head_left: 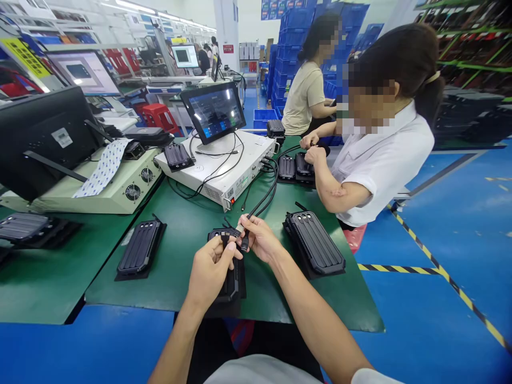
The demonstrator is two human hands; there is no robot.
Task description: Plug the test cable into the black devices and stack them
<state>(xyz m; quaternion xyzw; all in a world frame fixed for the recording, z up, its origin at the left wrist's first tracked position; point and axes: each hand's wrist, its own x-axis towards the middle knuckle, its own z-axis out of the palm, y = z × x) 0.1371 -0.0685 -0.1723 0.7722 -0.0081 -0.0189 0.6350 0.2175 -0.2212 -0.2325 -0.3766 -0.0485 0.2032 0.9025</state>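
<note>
Above a black ribbed device on the green table, both my hands meet. My left hand is closed, its thumb and fingers pinching a small black connector. My right hand is closed around black cable ends with plugs, one with a light metal tip. The black cables run from there back to the white instrument box. My hands partly cover the device beneath them.
More black devices lie left and right of my hands. A tablet screen stands on the box. A person in a white shirt works at the table's right edge, another person behind. A large monitor stands left.
</note>
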